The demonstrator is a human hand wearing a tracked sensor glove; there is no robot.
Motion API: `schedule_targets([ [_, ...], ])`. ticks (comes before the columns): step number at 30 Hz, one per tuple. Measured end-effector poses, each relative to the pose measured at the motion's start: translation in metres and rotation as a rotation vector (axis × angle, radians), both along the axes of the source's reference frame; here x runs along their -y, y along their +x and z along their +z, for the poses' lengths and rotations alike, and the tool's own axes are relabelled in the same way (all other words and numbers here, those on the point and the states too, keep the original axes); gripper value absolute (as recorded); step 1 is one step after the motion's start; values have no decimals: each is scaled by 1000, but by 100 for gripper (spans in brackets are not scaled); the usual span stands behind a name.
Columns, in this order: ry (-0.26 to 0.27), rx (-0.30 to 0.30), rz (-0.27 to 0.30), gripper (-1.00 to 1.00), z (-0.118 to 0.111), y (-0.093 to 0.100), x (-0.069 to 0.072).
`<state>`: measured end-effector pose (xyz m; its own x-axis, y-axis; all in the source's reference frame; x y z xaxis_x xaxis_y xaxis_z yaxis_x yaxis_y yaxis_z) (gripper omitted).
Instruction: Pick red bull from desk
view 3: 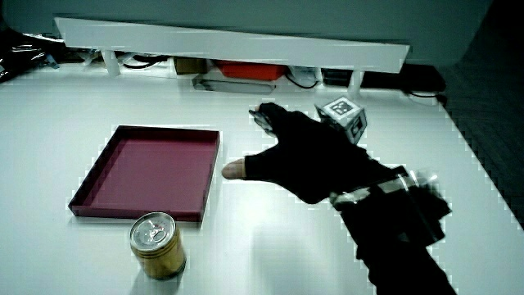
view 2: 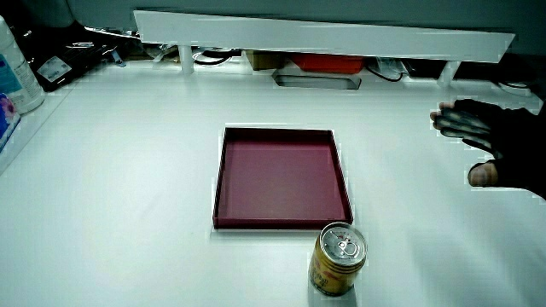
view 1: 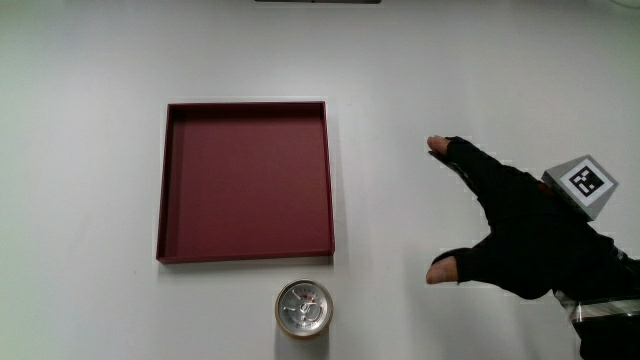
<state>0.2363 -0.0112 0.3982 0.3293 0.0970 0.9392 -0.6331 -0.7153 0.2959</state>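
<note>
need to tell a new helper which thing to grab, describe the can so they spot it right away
Find the shallow dark red square tray in the middle of the white table. Just outside the tray's edge nearest the person, close to one corner, stands the can, upright on the table. It is the only round thing there: small, gold-sided, with a silver top and pull tab, while the gloved hand is spread open beside the tray, apart from it.

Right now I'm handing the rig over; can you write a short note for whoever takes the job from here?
Hand: fingers spread, holding nothing, over bare table beside the red tray.
Can: upright on the table, just outside the tray's edge nearest the person, untouched.
Tray: nothing in it.
Done: nothing yet; the hand is apart from the can.
Left: bring the hand to the can, close the fingers around it, lift it off the desk.
</note>
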Motion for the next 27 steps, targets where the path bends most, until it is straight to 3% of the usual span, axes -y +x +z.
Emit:
schedule_targets([
  [3, -33, 8, 2, 0, 3, -4, -3],
  [5, -97, 24, -3, 0, 8, -9, -6],
  [16, -182, 9, -99, 0, 32, -45, -26],
  [19, -208, -27, -124, 0, 34, -55, -30],
  [22, -266, 15, -134, 0, 40, -66, -37],
  [24, -275, -3, -152, 0, 46, -73, -41],
  [25, -255, 9, -164, 0, 51, -76, -42],
  [27, -268, 37, -175, 0, 55, -83, -47],
])
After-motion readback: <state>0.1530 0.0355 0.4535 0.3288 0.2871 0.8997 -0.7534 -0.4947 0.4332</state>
